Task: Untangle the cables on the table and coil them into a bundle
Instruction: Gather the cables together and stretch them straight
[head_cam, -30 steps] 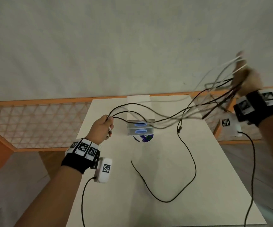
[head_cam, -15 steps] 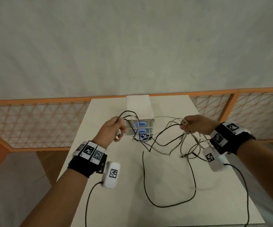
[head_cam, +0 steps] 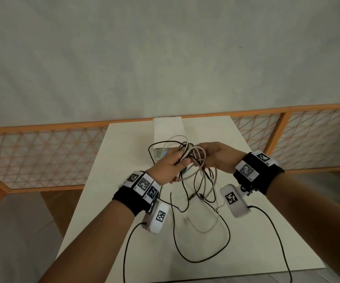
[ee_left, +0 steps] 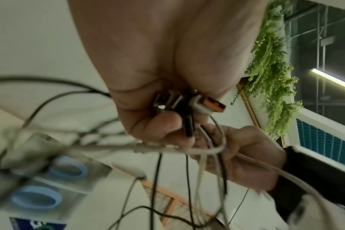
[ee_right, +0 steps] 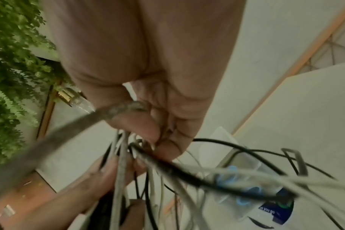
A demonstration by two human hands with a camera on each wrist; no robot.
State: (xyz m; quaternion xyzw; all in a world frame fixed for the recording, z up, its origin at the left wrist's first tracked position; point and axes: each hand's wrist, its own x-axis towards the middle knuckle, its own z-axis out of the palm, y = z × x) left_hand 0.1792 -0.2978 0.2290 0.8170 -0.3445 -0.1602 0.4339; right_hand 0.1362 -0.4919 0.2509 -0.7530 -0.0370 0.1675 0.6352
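Table (head_cam: 254, 231) first, pale and long, lying beneath both grips and carrying the slack of the cables (head_cam: 200, 174); an orange-framed lattice fence (head_cam: 42, 158) runs behind it, well beyond the hands; a clear box (ee_left: 55, 175) with two blue rings inside sits on the table just past the left hand's knuckles, with black loops arching over it; the left hand (head_cam: 170, 167) is raised above the table with its fingers curled round a cluster of plug ends (ee_left: 187, 107), one of them with an orange tongue, gripped between thumb and palm as the left wrist view shows; the right hand (head_cam: 220, 156) is level with it and just beside it, fingertips meeting the left hand's fingers, thumb and fingers (ee_right: 144, 126) pinched on several grey and black strands; from the two grips the cables hang as a tangle of loops, the grey ones bunched directly below and between the hands, one black cable dropping further and sweeping in a wide curve across the table nearer the person; small connector ends (head_cam: 195, 196) dangle under the right grip, too small to identify.
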